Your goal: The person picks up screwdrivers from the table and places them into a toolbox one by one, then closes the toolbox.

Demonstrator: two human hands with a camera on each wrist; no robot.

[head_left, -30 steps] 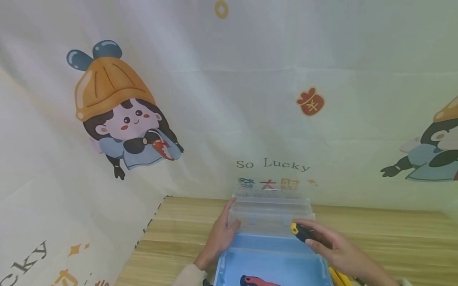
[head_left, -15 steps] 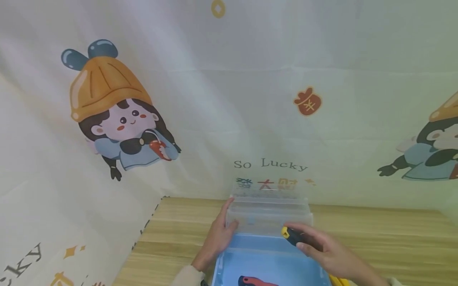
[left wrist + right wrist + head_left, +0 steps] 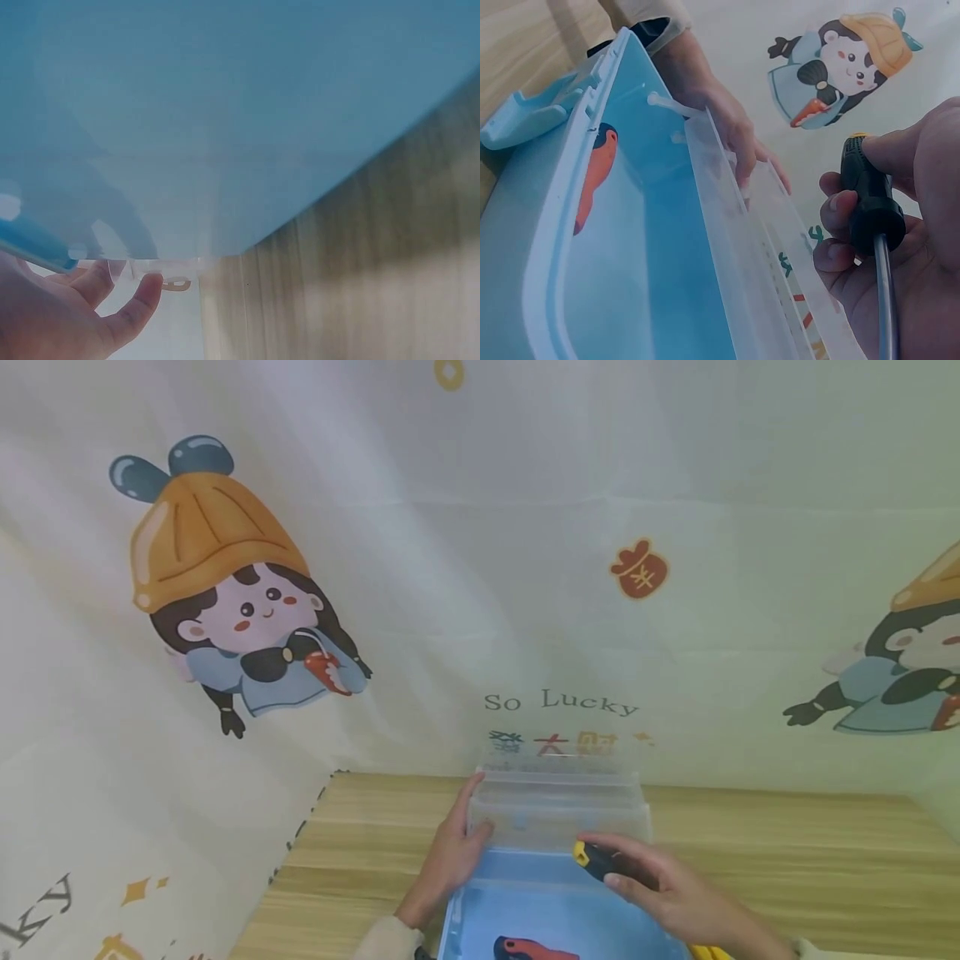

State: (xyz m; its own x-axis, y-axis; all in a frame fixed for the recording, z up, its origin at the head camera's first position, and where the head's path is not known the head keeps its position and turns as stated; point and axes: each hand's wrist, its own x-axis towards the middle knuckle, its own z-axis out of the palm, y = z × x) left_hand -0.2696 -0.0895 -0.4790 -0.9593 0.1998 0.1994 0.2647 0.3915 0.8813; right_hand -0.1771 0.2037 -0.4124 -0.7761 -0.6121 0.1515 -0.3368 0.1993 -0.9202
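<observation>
My right hand (image 3: 675,889) grips a screwdriver (image 3: 596,862) by its black-and-yellow handle, above the right part of a blue plastic box (image 3: 555,902). The right wrist view shows its metal shaft (image 3: 885,300) running down past the palm. At the box's back left my left hand (image 3: 453,852) holds the edge of the raised translucent lid (image 3: 562,818), thumb in front and fingers at the side. Inside the box lies a red-and-black tool (image 3: 536,949), cut off by the frame's lower edge; its kind cannot be told.
The box stands on a wood-grain table (image 3: 787,843). Something yellow (image 3: 708,952) lies beside its right side, mostly hidden. A light-blue latch (image 3: 532,116) sticks out from the front rim. Behind the table hangs a printed cloth (image 3: 450,610).
My right hand has moved left with the screwdriver, further over the box. The left hand keeps its hold on the lid, and the head view has shifted slightly.
</observation>
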